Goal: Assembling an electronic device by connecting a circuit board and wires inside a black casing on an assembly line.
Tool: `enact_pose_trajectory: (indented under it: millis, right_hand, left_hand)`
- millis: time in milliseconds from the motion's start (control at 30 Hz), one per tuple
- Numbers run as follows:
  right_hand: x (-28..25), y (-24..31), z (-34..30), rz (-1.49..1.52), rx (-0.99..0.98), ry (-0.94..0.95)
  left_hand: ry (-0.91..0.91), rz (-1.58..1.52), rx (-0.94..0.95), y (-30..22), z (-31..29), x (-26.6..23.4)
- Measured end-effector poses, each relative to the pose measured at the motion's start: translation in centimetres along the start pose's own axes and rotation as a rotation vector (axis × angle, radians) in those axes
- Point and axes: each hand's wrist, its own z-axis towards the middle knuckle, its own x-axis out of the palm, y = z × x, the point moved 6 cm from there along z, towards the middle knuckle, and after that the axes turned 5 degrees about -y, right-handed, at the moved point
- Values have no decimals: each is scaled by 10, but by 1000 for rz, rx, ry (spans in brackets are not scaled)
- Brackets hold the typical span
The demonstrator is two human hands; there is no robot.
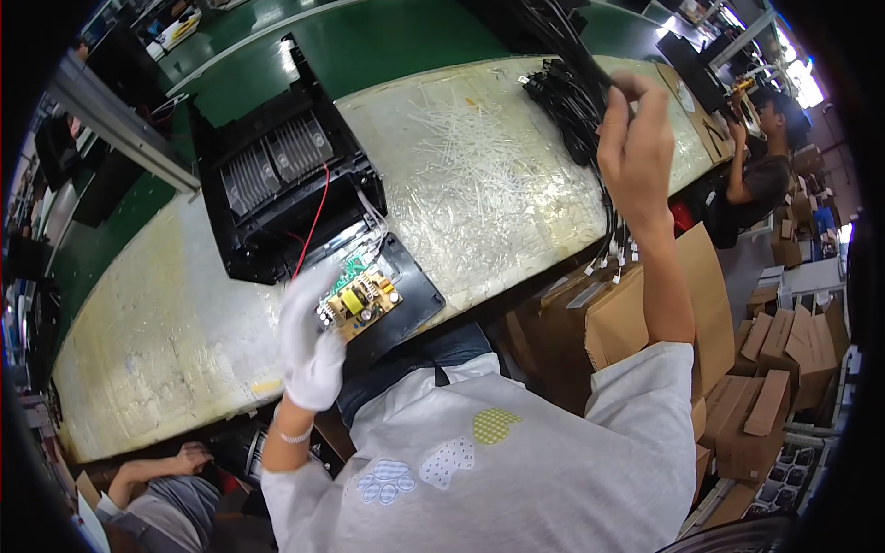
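Observation:
My left hand (312, 348), in a white glove, is beside the left edge of a circuit board (361, 304). Its thumb and fingers are apart, slightly blurred, and no grip on the board shows. The board carries a yellow transformer and lies on a flat black panel (419, 288). Wires join it to a black housing (241, 241) with grey finned metal plates (277, 164); a red wire (316, 217) arcs across. My bare right hand (638, 147) is raised on the right, closed on a bundle of black cables (583, 66) that runs up past the top edge.
Many thin white strips (475, 143) lie scattered on the worn table (442, 253). More black cables (564, 115) lie by my right hand, their white connectors (616, 263) hanging over the edge. Cardboard boxes (619, 323) stand at right. Other people (761, 180) sit at right and lower left.

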Motion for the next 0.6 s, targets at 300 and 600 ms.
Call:
enact_pose_trajectory:
  millis: [300,600]
  right_hand:
    - [40,124,14,736,-4,5]
    - [126,134,-122,1664,757,1184]
  left_hand:
    - [-250,-983,-98,-52,126,39]
    - [-559,-628,81,-29,148,-65]
